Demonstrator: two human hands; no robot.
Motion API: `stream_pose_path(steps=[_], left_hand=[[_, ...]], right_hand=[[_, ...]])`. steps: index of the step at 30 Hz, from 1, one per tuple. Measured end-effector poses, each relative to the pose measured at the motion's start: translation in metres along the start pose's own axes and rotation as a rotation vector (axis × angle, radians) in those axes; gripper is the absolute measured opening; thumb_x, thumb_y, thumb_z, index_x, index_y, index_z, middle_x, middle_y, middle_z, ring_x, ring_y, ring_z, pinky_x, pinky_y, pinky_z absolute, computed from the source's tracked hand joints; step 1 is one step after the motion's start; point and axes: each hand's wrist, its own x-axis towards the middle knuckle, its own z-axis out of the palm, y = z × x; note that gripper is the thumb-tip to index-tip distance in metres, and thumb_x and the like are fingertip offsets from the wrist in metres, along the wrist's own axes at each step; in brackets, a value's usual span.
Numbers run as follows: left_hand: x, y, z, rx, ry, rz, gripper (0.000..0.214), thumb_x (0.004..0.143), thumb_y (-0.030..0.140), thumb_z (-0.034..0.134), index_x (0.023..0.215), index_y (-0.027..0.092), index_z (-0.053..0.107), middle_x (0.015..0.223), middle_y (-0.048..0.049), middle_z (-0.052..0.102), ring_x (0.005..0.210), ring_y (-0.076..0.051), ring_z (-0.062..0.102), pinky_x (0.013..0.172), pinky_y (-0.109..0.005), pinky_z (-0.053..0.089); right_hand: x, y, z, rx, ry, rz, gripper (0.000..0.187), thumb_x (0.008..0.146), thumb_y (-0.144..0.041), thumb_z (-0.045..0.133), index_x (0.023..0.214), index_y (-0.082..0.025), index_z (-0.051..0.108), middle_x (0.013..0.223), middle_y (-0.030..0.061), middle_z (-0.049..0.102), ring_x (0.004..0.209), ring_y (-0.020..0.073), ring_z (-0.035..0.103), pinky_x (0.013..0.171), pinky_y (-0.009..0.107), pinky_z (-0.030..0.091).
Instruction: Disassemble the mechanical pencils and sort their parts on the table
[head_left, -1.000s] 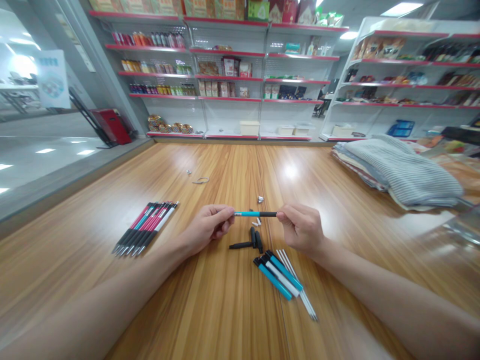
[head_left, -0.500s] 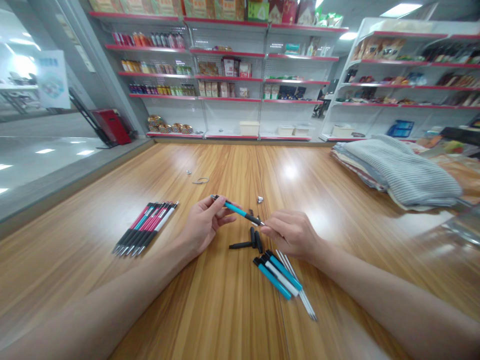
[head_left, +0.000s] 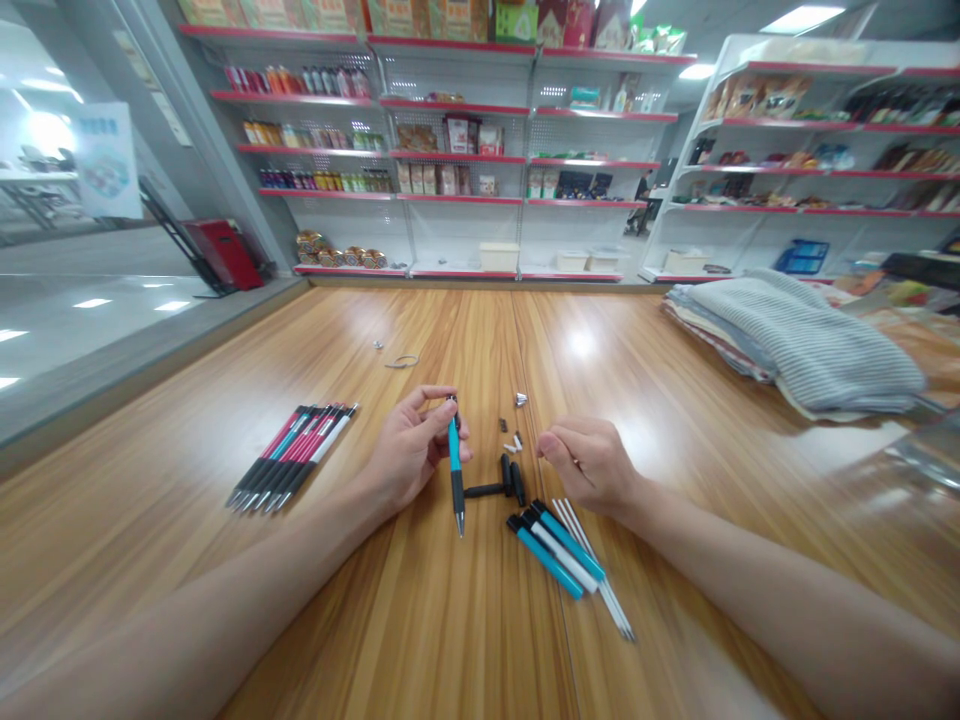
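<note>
Across the wooden table (head_left: 337, 640), a row of pens (head_left: 292, 458) lies beyond the left forearm, folded cloths (head_left: 810, 335) sit far right, and black grips (head_left: 517, 483) lie between the hands, with blue and white barrels (head_left: 564, 558) and thin refills (head_left: 615, 612) nearer the person. Pale tubs (head_left: 499, 257) stand on the lowest shelf (head_left: 442, 272), contents hidden. Thumb and fingers of the left hand (head_left: 409, 445) pinch the blue pen (head_left: 454, 450) near its top, tip toward the person, while the right hand (head_left: 592, 462) has its fingers curled together, whether around anything I cannot tell.
</note>
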Motion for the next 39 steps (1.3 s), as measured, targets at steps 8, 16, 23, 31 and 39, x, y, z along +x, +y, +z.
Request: stream_pose_path(steps=[8,16,23,31,39], left_hand=[[-0.003,0.0,0.003,0.029,-0.053,0.0,0.032,0.081,0.033,0.067,0.103,0.019,0.048,0.067,0.0009,0.064,0.047,-0.014,0.061,0.052,-0.032,0.053],[-0.003,0.001,0.004,0.032,-0.046,0.012,0.031,0.082,0.031,0.065,0.104,0.018,0.048,0.067,0.0013,0.063,0.045,-0.012,0.059,0.057,-0.032,0.054],[0.009,0.037,-0.007,0.172,0.007,0.048,0.031,0.084,0.027,0.062,0.11,0.02,0.047,0.071,0.0004,0.064,0.048,-0.012,0.06,0.054,-0.029,0.054],[0.026,0.127,-0.114,1.035,0.324,-0.232,0.023,0.087,0.022,0.056,0.107,0.011,0.052,0.078,-0.001,0.067,0.057,-0.01,0.063,0.059,-0.026,0.05],[0.019,0.124,-0.223,1.374,0.466,-0.697,0.033,0.08,0.034,0.064,0.103,0.012,0.053,0.065,-0.0007,0.061,0.06,-0.017,0.062,0.055,-0.03,0.052]], right_hand=[[0.003,-0.004,-0.002,0.01,0.035,0.003,0.039,0.096,-0.023,0.038,0.064,-0.016,0.058,0.057,0.003,0.056,0.055,0.0116,0.052,0.056,0.025,0.037],[0.002,-0.003,-0.001,0.028,0.018,0.027,0.037,0.095,-0.023,0.039,0.066,-0.015,0.06,0.059,0.0036,0.057,0.056,0.0115,0.053,0.057,0.025,0.038],[0.002,-0.002,-0.001,0.024,0.028,0.033,0.04,0.097,-0.026,0.038,0.066,-0.015,0.06,0.059,0.0034,0.056,0.056,0.0116,0.052,0.057,0.025,0.038],[0.002,0.0,-0.001,0.004,0.036,0.039,0.043,0.098,-0.03,0.037,0.066,-0.015,0.062,0.057,0.0035,0.057,0.055,0.0115,0.053,0.055,0.024,0.037],[0.001,0.002,0.001,0.002,0.01,0.077,0.043,0.098,-0.031,0.038,0.065,-0.015,0.062,0.058,0.0039,0.058,0.056,0.0114,0.054,0.058,0.023,0.037]])
